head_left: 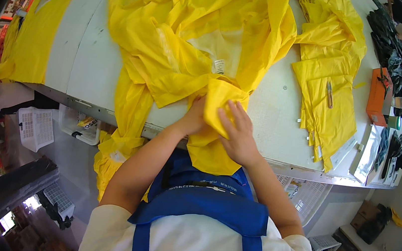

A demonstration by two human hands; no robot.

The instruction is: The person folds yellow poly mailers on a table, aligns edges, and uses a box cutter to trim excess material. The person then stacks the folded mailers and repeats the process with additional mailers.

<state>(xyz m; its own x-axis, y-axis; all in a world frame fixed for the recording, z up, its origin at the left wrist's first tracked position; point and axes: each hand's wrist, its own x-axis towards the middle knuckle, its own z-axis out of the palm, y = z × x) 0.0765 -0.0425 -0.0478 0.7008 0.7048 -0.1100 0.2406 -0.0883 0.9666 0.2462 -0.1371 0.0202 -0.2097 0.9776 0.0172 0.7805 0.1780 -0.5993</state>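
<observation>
A large yellow garment [147,33] of thin, smooth fabric, much like a raincoat, lies crumpled on the table in front of me. Its pale inside shows near a small white label [219,66]. One part of it hangs over the table's front edge onto my lap. My left hand [193,117] grips a raised yellow flap from its left side, with its fingertips hidden behind the cloth. Against the flap's right side rests my right hand [239,136], its fingers apart and stretched over the fabric. Another hanging piece [120,153] of yellow fabric drops over the edge to my left.
Flat yellow pieces [327,96] lie stacked at the right, with a small cutter-like tool [329,94] on top. Beyond are an orange box [380,95] and black bundles [391,43]. More yellow fabric [41,38] covers the left end. White crates [79,124] sit below the table.
</observation>
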